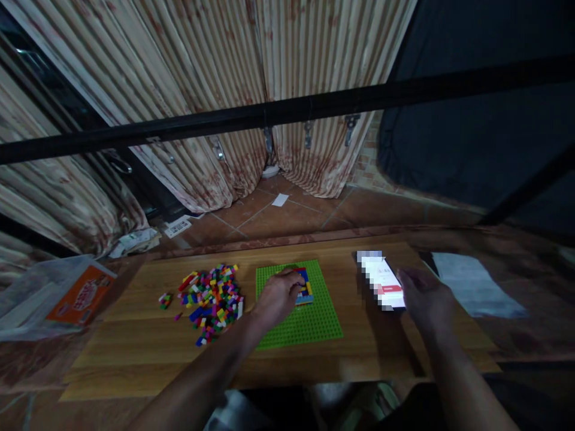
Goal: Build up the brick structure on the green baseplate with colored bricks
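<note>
Forearms (224,365) enter at frame bottom, left hand (281,291) with fingers curled over centre bricks (306,299), probably steadying them, right hand (426,302) half-curled at phone's (387,281) edge, both holds unclear.

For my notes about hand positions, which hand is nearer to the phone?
Right hand, at the right edge of the phone. The left hand is farther, over the green baseplate.

Striped, red-blotched curtains (211,66) hang right across the back here, and a black rail (188,122) cuts in front of them, metal fittings (351,129) dangling below! Down on the brown tile floor (251,220), a white paper slip (280,200); left of it, a QR-code sheet (178,227). Far left, a clear plastic bin (22,284) with orange packaging (83,293); far right, a whitish sheet (476,284) lies spread out!
</note>
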The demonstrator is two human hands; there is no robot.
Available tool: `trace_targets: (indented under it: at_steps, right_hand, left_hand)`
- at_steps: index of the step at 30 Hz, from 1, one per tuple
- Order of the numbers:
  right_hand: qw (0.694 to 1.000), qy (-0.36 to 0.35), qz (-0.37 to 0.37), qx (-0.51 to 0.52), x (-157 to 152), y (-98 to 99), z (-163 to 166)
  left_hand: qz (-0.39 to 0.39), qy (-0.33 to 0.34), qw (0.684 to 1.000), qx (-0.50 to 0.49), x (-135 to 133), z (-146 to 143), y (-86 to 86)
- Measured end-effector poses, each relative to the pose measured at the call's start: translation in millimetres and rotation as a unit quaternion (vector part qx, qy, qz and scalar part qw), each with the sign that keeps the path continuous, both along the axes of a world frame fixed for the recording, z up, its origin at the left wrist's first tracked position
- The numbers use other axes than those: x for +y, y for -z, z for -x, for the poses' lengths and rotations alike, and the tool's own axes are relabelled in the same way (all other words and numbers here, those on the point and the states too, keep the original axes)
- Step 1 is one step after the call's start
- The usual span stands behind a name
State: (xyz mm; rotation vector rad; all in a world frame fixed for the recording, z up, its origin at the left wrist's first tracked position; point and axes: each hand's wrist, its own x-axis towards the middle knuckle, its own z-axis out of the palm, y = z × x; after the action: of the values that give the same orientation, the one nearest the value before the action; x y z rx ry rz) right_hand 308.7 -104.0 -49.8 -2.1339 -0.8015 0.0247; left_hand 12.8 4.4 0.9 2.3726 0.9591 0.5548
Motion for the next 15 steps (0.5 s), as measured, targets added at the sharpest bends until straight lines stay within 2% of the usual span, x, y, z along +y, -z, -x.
trace_targets:
  at_steps: [5,9,12,15]
  right_hand:
    - [1.0,-0.003,0.005,0.015,-0.9,-0.8,-0.3]
    - [0.999,-0.016,0.02,0.022,-1.3,-3.8,-0.7]
    - [0.999,-0.003,0.037,0.009,-1.9,-3.5,-3.3]
    - [0.998,0.014,0.06,-0.016,-3.5,4.4,-9.5]
  left_hand:
    - [-0.028,0.021,0.999,0.033,4.1,-7.1,3.3]
    - [-0.029,0.0,0.999,0.019,3.5,-4.1,-0.3]
    - [-0.031,-0.029,0.999,0.008,-0.7,11.8,-5.3]
    - [-0.037,-0.067,0.997,0.014,-6.9,43.0,-4.8]
